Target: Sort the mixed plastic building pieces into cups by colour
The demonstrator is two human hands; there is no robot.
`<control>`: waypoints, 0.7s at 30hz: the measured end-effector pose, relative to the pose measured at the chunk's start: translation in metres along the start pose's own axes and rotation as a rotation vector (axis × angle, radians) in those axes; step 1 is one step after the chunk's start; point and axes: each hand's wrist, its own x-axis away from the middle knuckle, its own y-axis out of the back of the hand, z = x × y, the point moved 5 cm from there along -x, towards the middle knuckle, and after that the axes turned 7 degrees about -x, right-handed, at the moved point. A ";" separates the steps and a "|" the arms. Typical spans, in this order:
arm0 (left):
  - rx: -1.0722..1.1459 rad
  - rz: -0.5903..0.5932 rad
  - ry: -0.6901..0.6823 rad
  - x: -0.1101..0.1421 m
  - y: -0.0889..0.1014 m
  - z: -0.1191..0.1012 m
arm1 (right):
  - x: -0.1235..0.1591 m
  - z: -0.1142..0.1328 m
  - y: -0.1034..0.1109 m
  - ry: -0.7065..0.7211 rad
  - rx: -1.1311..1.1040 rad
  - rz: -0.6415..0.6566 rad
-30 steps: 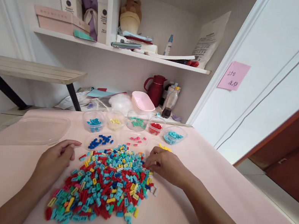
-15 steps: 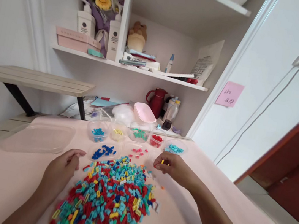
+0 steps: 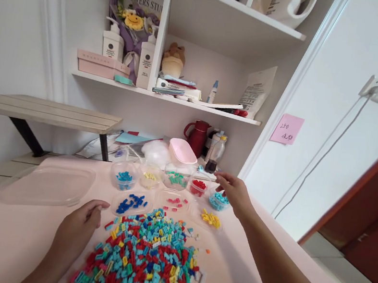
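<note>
A large mixed heap of small plastic building bricks lies in front of me. My left hand rests on the table just left of the heap, fingers curled with one poking forward; its palm side is hidden, so anything inside does not show. My right hand hovers over the tub of turquoise bricks, fingers apart and pointing down and left. No brick shows in it. Close by are a tub of red bricks and a shallow tray of yellow bricks.
Other clear containers hold blue, pale yellow, green, dark blue and pink bricks. A clear lid lies at left. Behind stand a pink basin, a red jug and a bottle.
My right hand has moved from the yellow bricks back to the turquoise tub, and its fingers have spread. My left hand stays beside the heap. The camera view has tilted up slightly.
</note>
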 end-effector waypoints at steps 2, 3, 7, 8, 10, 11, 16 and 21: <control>0.004 -0.006 -0.009 0.001 0.000 -0.001 | 0.021 0.004 0.003 -0.016 -0.064 0.021; 0.005 -0.008 -0.012 0.001 0.000 -0.001 | 0.032 0.004 0.003 -0.036 -0.131 0.036; 0.015 -0.015 -0.028 0.001 -0.001 0.000 | 0.065 -0.001 -0.002 -0.110 -0.195 0.116; 0.027 -0.016 -0.034 0.001 -0.001 0.000 | 0.070 -0.004 -0.006 -0.117 -0.162 0.155; 0.047 -0.013 -0.043 0.000 -0.001 0.000 | 0.076 -0.008 -0.012 -0.090 -0.068 0.233; 0.053 -0.011 -0.046 0.000 -0.001 0.000 | 0.077 -0.009 -0.015 -0.055 -0.015 0.260; 0.069 -0.015 -0.042 0.000 0.001 -0.001 | 0.084 -0.006 -0.031 0.165 0.279 0.350; 0.074 0.002 -0.056 0.000 0.000 -0.002 | 0.094 -0.005 -0.047 0.242 0.523 0.416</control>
